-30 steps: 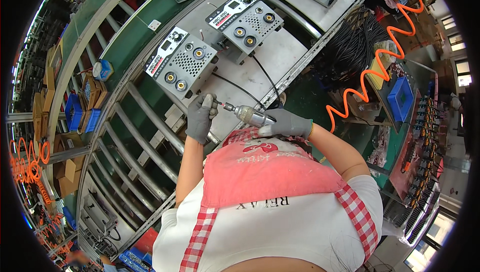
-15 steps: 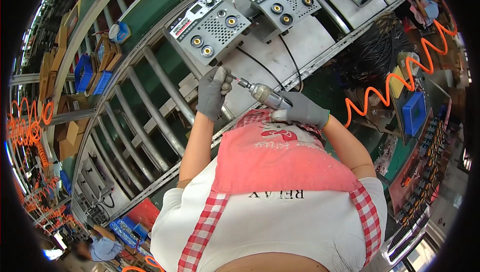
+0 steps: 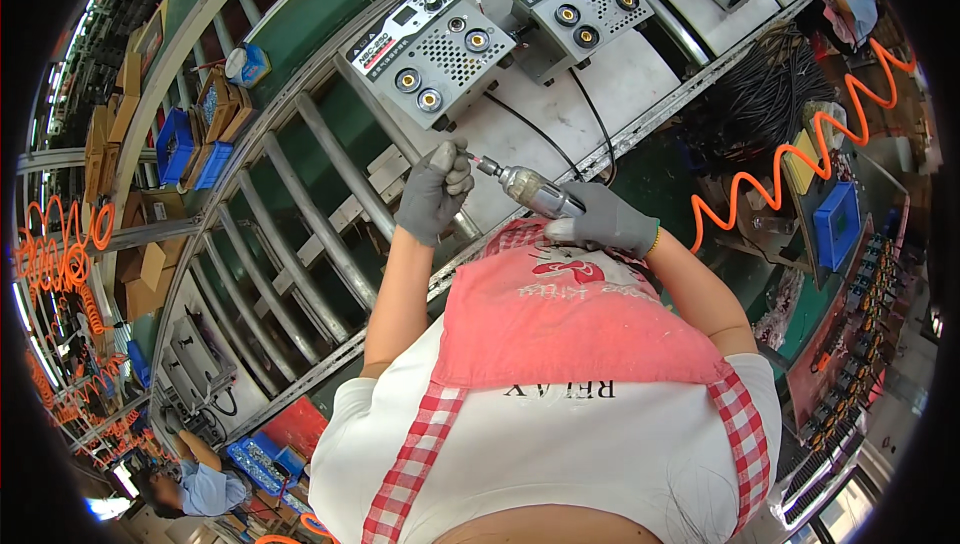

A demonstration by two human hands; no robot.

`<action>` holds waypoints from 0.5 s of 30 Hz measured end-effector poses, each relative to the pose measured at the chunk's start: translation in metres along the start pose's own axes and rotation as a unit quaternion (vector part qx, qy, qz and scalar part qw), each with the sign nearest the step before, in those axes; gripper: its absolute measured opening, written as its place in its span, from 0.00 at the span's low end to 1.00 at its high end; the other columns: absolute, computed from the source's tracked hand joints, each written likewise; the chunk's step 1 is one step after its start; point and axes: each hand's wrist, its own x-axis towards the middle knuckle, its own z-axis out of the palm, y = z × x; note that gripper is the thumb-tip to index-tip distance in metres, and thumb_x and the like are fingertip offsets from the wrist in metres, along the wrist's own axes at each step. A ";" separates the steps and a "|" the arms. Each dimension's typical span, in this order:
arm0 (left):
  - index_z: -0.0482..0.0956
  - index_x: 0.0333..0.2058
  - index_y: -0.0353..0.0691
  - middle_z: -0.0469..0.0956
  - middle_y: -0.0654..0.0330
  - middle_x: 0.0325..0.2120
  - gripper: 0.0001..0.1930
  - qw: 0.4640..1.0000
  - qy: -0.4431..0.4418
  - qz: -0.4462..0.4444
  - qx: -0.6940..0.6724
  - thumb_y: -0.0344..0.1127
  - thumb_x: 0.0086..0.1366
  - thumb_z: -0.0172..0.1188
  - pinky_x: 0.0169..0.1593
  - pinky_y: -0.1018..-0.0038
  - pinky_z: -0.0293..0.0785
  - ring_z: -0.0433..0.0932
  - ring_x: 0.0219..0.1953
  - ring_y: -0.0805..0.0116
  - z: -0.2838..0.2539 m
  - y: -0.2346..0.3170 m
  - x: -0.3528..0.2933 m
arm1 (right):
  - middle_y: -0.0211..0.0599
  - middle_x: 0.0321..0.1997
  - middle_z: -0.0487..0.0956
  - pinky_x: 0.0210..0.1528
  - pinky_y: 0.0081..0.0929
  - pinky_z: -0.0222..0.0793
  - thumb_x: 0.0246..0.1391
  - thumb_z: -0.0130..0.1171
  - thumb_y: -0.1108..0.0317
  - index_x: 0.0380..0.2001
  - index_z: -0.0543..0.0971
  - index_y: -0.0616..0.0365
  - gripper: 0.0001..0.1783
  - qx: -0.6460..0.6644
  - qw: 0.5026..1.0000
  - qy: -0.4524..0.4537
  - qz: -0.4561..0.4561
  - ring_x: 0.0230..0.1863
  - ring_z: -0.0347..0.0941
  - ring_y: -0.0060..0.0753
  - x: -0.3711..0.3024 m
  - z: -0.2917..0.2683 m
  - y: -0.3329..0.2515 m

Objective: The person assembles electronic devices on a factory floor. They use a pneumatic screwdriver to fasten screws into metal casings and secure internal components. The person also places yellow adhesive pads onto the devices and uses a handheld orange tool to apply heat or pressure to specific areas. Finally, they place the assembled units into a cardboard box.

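Two hands, a driver and two machines, with all places given from the left machine (image 3: 450, 64), a grey box with round sockets (image 3: 407, 80) and a perforated front. The driver (image 3: 535, 194), metal-bodied, lies on the wearer's side of the left machine, slightly to its right; it is tilted, its tip directed up and leftward. The right hand (image 3: 608, 222), grey-gloved, lies beyond the driver from the left machine; its grip is clamped on the driver's rear. The left hand (image 3: 435, 194), also grey-gloved, is just below the left machine, its grip curled with fingers drawn in beside the driver's tip; whether it pinches anything small cannot be told.

To the right of the left machine, close beside it, stands the second machine (image 3: 590, 9), of like form. Both rest on the metal desk (image 3: 650, 89). Black cords (image 3: 535, 129) run over the desk, below and right of the left machine. Steel rollers (image 3: 335, 159) lie below and left of it. Well to its right are a heap of black cables (image 3: 775, 84), an orange coiled hose (image 3: 745, 184) and a blue bin (image 3: 838, 224); well to its left, more blue bins (image 3: 175, 144).
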 end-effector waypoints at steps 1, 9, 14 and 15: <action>0.72 0.39 0.33 0.68 0.66 0.22 0.13 1.000 0.003 0.002 -0.022 0.39 0.64 0.57 0.25 0.83 0.59 0.59 0.20 0.80 -0.003 -0.003 0.002 | 0.27 0.20 0.72 0.19 0.17 0.60 0.42 0.67 0.55 0.38 0.72 0.57 0.24 0.014 1.000 0.003 -0.003 0.18 0.66 0.16 0.003 0.003 0.000; 0.74 0.36 0.36 0.64 0.68 0.19 0.20 0.949 0.251 0.146 0.122 0.51 0.64 0.54 0.26 0.82 0.59 0.60 0.22 0.78 -0.019 0.010 0.012 | 0.32 0.23 0.73 0.19 0.19 0.65 0.40 0.67 0.48 0.36 0.74 0.61 0.28 0.031 0.999 0.030 -0.009 0.18 0.69 0.19 0.018 0.012 -0.007; 0.71 0.47 0.31 0.70 0.64 0.31 0.25 0.883 0.219 0.335 0.246 0.51 0.67 0.47 0.43 0.76 0.64 0.67 0.35 0.74 -0.006 0.019 0.055 | 0.33 0.23 0.73 0.19 0.20 0.66 0.40 0.67 0.48 0.35 0.73 0.61 0.28 0.060 0.998 0.022 -0.017 0.19 0.69 0.19 0.023 0.012 -0.002; 0.70 0.50 0.30 0.73 0.62 0.36 0.26 0.878 0.187 0.369 0.241 0.50 0.68 0.45 0.48 0.74 0.65 0.69 0.40 0.72 -0.007 0.021 0.067 | 0.33 0.23 0.73 0.19 0.20 0.66 0.40 0.67 0.48 0.35 0.73 0.61 0.28 0.055 0.998 0.028 -0.014 0.19 0.69 0.20 0.024 0.015 -0.004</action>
